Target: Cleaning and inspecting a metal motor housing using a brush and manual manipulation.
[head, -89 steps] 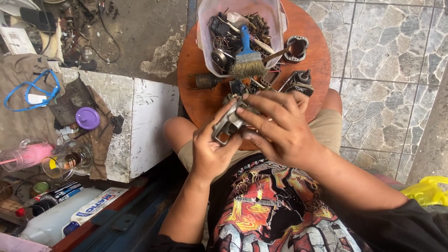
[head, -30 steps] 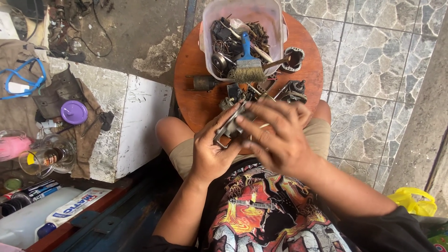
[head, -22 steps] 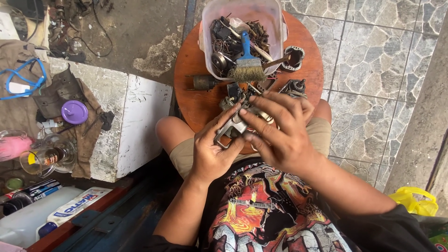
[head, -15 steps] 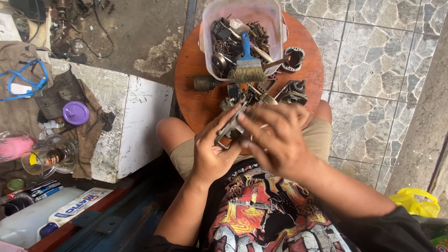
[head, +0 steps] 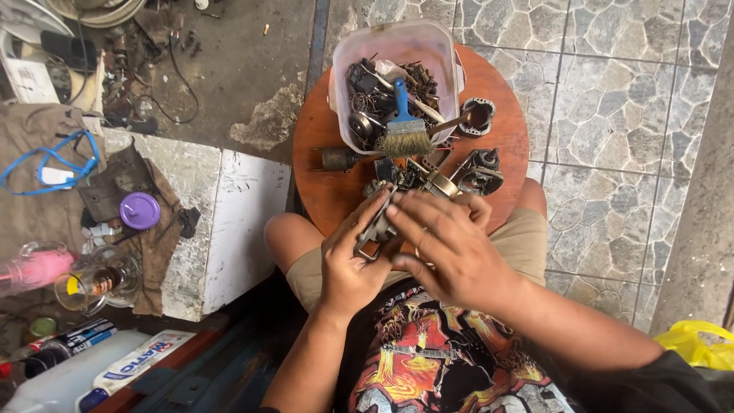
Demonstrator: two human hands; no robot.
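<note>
My left hand [head: 353, 260] grips a grey metal engine part [head: 380, 222] at the near edge of a round reddish-brown stool [head: 336, 195] in front of my knees. My right hand [head: 447, 248] lies over the top of the same part, fingers spread across it, hiding most of it. Just beyond my fingers lie a brass-coloured fitting [head: 437, 183] and a dark carburettor body [head: 478, 172]. A clear plastic tub [head: 359, 53] at the stool's far side holds a blue-handled brush [head: 403, 126], springs and several small metal parts.
A small cylinder part [head: 336, 159] and a ring-shaped casting [head: 480, 116] lie on the stool. To the left, a low concrete block [head: 229, 222] carries rags, a purple lid [head: 140, 210], a glass jar [head: 95, 281] and bottles. A stone-tiled floor lies on the right, with a yellow bag [head: 699, 344].
My right hand has shifted over the metal part, fingers moving across its top, while my left hand keeps its hold. The view has drifted slightly; the stool and tub stay put.
</note>
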